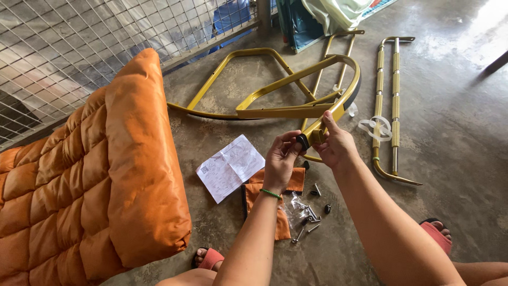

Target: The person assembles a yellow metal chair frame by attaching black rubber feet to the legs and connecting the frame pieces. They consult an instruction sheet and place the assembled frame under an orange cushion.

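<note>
From the head camera, one yellow metal frame (296,108) stands on the concrete floor (455,122), with two ribbed rods (387,90) to its right, one orange cushion (95,175) at left, and one paper sheet (230,167). Bare floor lies right of the rods. The left hand (280,161) pinches a black cap (302,141) at the frame's near end; the right hand (334,145) grips that end just beside it. Loose screws (309,217) lie below.

Two hands (280,159), one orange cushion (95,175), one instruction sheet (230,167), two loose gold frame pieces (386,95), two red sandals (211,258)
</note>
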